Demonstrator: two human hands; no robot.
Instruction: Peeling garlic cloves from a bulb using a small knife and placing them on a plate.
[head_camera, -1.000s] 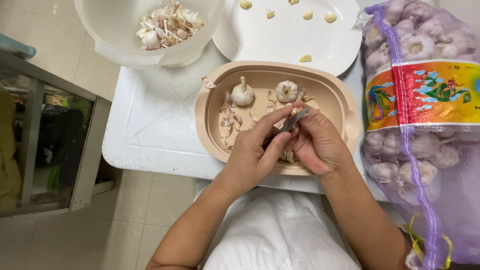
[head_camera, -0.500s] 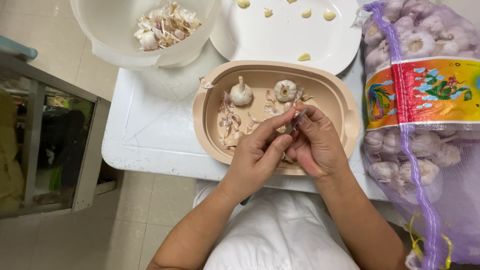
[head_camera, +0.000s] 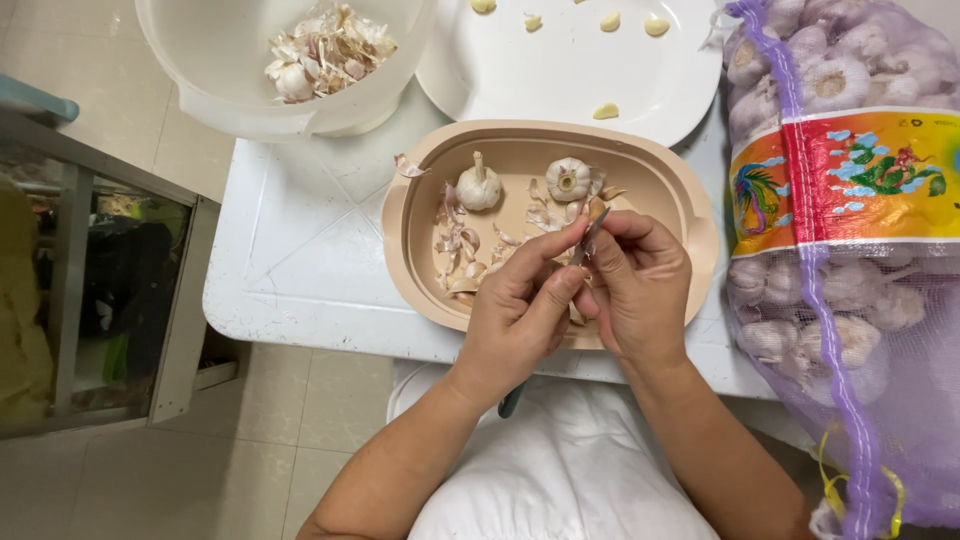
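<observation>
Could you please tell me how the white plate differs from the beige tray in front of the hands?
The white plate is round and shallow; the beige tray is a deeper rounded oblong. The white plate holds a few peeled cloves; the beige tray holds two whole bulbs and loose skins. The hands work above the beige tray, not the white plate. Both sit on the white table.

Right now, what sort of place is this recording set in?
Probably a home or small food-prep kitchen: a mesh sack of garlic bulbs, a beige tray of skins, peeled cloves on a white plate, tiled floor.
</observation>
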